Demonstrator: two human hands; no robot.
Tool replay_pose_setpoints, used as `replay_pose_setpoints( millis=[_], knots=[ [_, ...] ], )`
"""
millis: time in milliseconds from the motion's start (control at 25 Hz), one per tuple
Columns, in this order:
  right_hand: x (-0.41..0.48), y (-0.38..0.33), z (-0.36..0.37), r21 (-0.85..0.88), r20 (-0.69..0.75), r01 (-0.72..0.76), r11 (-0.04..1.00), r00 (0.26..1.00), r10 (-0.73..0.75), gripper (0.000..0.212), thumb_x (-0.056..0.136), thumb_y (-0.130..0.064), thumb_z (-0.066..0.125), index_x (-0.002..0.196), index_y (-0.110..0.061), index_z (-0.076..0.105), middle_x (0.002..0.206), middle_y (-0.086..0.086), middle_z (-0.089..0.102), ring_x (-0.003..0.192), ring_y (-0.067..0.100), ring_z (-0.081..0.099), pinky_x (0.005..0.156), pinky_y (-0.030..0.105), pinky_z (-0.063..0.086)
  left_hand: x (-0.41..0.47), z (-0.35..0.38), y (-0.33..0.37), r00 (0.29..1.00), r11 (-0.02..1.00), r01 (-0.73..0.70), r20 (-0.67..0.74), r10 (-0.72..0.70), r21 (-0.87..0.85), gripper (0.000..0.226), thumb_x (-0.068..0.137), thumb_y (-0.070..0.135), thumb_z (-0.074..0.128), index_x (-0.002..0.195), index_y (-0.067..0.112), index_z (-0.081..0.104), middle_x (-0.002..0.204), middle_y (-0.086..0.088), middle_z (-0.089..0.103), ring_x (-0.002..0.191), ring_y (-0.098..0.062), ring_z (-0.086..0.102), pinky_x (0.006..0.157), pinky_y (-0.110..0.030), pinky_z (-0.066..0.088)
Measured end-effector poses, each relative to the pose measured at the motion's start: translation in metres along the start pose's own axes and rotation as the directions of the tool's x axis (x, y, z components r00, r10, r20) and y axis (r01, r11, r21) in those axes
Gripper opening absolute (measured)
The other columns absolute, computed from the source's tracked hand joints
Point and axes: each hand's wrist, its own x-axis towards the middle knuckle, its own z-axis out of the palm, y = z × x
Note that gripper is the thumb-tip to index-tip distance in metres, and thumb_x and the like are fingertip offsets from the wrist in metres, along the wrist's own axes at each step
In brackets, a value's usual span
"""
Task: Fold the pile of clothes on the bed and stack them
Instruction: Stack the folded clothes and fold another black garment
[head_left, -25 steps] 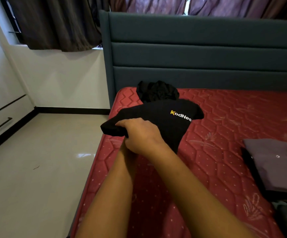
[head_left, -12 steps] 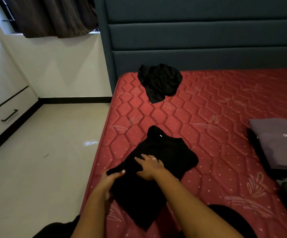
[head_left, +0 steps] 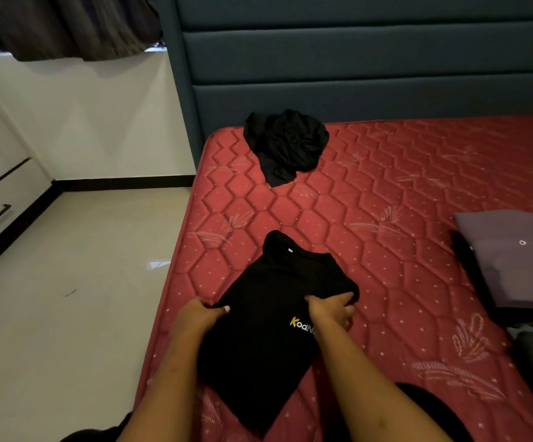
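Reaching in from the near edge, 2 bare forearms are seen over the red mattress (head_left: 386,218) of the bed. A black T-shirt (head_left: 274,295) is laid flat on the near left part of the mattress, close to its left edge, with the collar turned toward the far side. The shirt's left edge is pinched by the left hand (head_left: 199,315), the thumb laid on top of the cloth. A bunched fold on the shirt's right side is gripped by the right hand (head_left: 332,311), its fingers curled round the fabric. A yellow and white printed logo (head_left: 300,325) is partly hidden by the right wrist.

Further right, near the right border of the view, a folded grey garment (head_left: 520,260) is set on the mattress, with a dark layer seen under its left edge. At the far left corner of the mattress a crumpled black garment (head_left: 287,145) is left unfolded, well apart from the shirt. Behind it a dark teal padded headboard (head_left: 354,65) is raised. To the left, a glossy pale floor (head_left: 67,314), a white drawer (head_left: 0,205) and a dark curtain (head_left: 67,23) are seen.
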Motion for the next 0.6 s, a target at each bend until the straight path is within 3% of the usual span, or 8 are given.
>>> replay_pose_setpoints(
  millis=[120,200,280,360,440,520,600],
  knots=[
    [0.007,0.005,0.018,0.340,0.096,-0.022,0.940,0.995,-0.011,0.096,0.075,-0.005,0.077,0.150,-0.010,0.017,0.139,0.019,0.043,0.121,0.035,0.051,0.099,0.042,0.045,0.013,0.009,0.017,0.992,0.990,-0.078,0.107,0.066,0.115,0.069,0.075,0.045,0.077,0.128,0.008,0.051,0.127,-0.014,0.059,0.114,-0.030,0.058,0.093,-0.033,0.046],
    [0.017,-0.001,0.016,0.507,0.186,-0.108,0.855,0.982,0.013,0.076,0.072,0.004,0.074,0.137,-0.006,0.035,0.124,0.020,0.056,0.103,0.034,0.061,0.085,0.042,0.053,0.017,0.019,0.020,0.986,0.997,-0.071,0.151,0.072,-0.009,0.062,0.081,0.031,0.075,0.129,0.002,0.047,0.126,-0.015,0.057,0.114,-0.031,0.058,0.094,-0.032,0.046],
    [0.020,-0.015,0.005,0.537,0.354,-0.224,0.813,0.935,0.023,0.053,0.076,0.008,0.067,0.124,-0.004,0.046,0.102,0.018,0.063,0.081,0.032,0.064,0.067,0.041,0.055,0.018,0.024,0.025,0.969,0.981,-0.013,0.240,0.060,-0.192,0.048,0.087,0.022,0.070,0.125,-0.002,0.054,0.119,-0.018,0.063,0.103,-0.032,0.064,0.096,-0.040,0.049],
    [0.018,-0.033,-0.010,0.567,0.436,-0.248,0.786,0.899,-0.030,0.047,0.080,0.009,0.061,0.124,-0.004,0.051,0.090,0.017,0.064,0.069,0.029,0.063,0.057,0.038,0.055,0.012,0.026,0.041,0.942,0.961,0.015,0.326,0.079,-0.275,0.040,0.091,0.023,0.064,0.122,-0.001,0.059,0.110,-0.019,0.068,0.097,-0.032,0.066,0.094,-0.044,0.051],
    [0.013,-0.056,-0.031,0.647,0.414,-0.208,0.733,0.904,-0.109,0.048,0.081,0.010,0.058,0.126,-0.005,0.053,0.085,0.016,0.064,0.065,0.027,0.063,0.050,0.034,0.055,-0.006,0.027,0.072,0.917,0.924,0.017,0.375,0.138,-0.382,0.032,0.095,0.022,0.058,0.121,0.003,0.060,0.105,-0.017,0.069,0.094,-0.030,0.066,0.090,-0.041,0.052],
    [0.008,-0.078,-0.062,0.733,0.357,-0.155,0.662,0.916,-0.181,0.049,0.081,0.009,0.057,0.127,-0.006,0.052,0.084,0.014,0.063,0.065,0.026,0.062,0.049,0.031,0.053,-0.030,0.022,0.108,0.881,0.898,0.047,0.442,0.168,-0.436,0.026,0.095,0.025,0.058,0.112,0.007,0.062,0.092,-0.015,0.072,0.083,-0.028,0.067,0.076,-0.036,0.054],
    [0.004,-0.094,-0.106,0.807,0.277,-0.084,0.585,0.928,-0.249,0.045,0.083,0.009,0.057,0.125,-0.006,0.052,0.082,0.012,0.062,0.065,0.025,0.060,0.054,0.030,0.051,-0.060,0.012,0.142,0.828,0.967,0.061,0.553,0.089,-0.248,0.035,0.085,0.037,0.069,0.097,0.005,0.068,0.079,-0.014,0.074,0.078,-0.026,0.067,0.068,-0.032,0.052]
  ],
)
